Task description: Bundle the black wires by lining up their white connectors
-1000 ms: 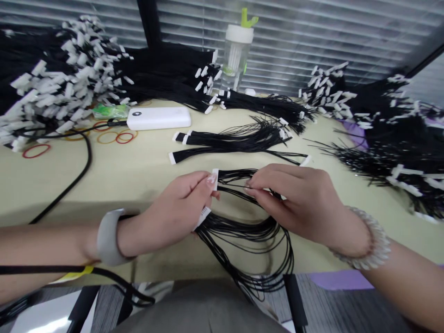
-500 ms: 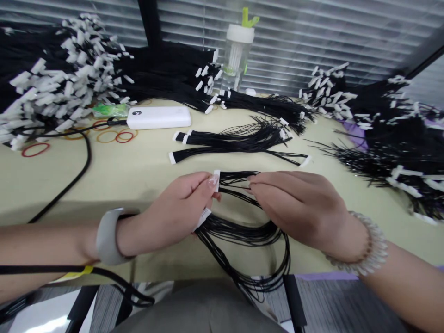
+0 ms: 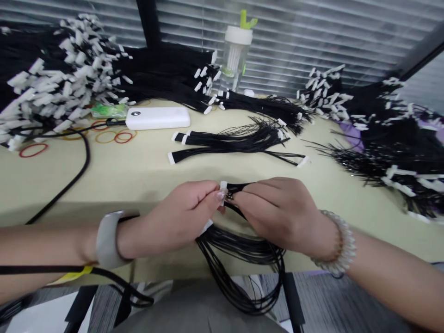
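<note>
My left hand [image 3: 189, 210] is closed around a wire harness, its thumb pressing a white connector [image 3: 224, 187] between thumb and fingers. A second white connector [image 3: 207, 226] of the harness pokes out below that palm. Black wires [image 3: 239, 282] loop down from it over the table's front edge and curve back up under my right hand [image 3: 277, 210]. The fingers of my right hand are pinched on the black wires just right of the upper connector; the fingertips are partly hidden. Beyond both hands, finished-looking black harnesses [image 3: 222, 155] with white ends lie across the table.
A white power bank [image 3: 157, 118] with a black cable [image 3: 81, 171] lies at left, near rubber bands [image 3: 123, 137]. Heaps of white-ended harnesses [image 3: 52, 92] and more wire bundles [image 3: 398, 143] flank the table. A clear bottle [image 3: 236, 58] stands by the blinds.
My right hand has slid left and slightly down along the wires, close up to the connector. My left hand has shifted slightly right and down with the connector.
</note>
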`<move>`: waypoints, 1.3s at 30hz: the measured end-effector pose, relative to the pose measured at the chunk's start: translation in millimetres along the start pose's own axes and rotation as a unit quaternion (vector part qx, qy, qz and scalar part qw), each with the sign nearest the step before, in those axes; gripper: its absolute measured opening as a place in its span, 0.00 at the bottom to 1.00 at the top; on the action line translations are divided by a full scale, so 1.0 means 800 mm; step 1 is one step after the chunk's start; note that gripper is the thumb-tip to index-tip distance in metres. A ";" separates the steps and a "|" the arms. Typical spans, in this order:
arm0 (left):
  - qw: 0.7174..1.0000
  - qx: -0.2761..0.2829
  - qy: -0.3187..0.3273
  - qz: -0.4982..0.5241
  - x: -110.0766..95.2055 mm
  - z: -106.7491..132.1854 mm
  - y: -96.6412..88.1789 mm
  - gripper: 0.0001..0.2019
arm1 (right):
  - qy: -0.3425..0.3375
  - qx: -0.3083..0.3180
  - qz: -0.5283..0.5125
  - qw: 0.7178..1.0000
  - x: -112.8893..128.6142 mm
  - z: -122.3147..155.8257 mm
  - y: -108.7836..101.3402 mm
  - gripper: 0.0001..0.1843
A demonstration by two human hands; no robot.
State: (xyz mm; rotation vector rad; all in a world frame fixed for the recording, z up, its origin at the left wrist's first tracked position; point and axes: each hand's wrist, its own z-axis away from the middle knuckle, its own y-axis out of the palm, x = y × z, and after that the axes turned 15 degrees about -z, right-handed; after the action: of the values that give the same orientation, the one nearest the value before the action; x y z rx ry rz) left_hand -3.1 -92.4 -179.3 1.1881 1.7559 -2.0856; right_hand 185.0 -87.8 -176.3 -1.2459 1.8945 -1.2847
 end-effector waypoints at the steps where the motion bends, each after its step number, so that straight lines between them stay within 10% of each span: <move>1: 1.000 0.001 0.001 0.002 0.000 0.000 0.000 0.15 | -0.002 0.000 -0.003 1.000 0.000 0.000 0.000 0.08; 8: 0.998 -0.025 -0.029 0.051 -0.001 0.001 0.001 0.15 | 0.076 0.027 -0.074 0.994 -0.004 -0.007 -0.013 0.05; 14: 0.978 -0.044 -0.134 0.154 0.005 -0.002 0.005 0.17 | 0.182 -0.109 -0.140 0.967 0.012 -0.005 -0.047 0.15; 22: 0.975 -0.057 -0.143 0.160 -0.002 -0.001 0.003 0.17 | 0.234 0.268 -0.388 0.850 0.016 0.001 -0.027 0.19; 31: 0.986 -0.073 -0.118 0.096 0.004 -0.002 0.006 0.18 | 0.213 0.202 -0.420 0.859 0.026 -0.016 -0.004 0.15; 39: 0.989 -0.075 -0.110 0.067 0.002 -0.003 0.005 0.18 | 0.264 0.227 -0.472 0.810 0.028 -0.020 -0.004 0.17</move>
State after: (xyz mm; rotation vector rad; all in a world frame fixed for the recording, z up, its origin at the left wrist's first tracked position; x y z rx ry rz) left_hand -0.7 -91.0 -183.2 0.9656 1.6500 -1.8904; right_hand 163.9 -101.9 -165.2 -1.7311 1.0424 -2.6378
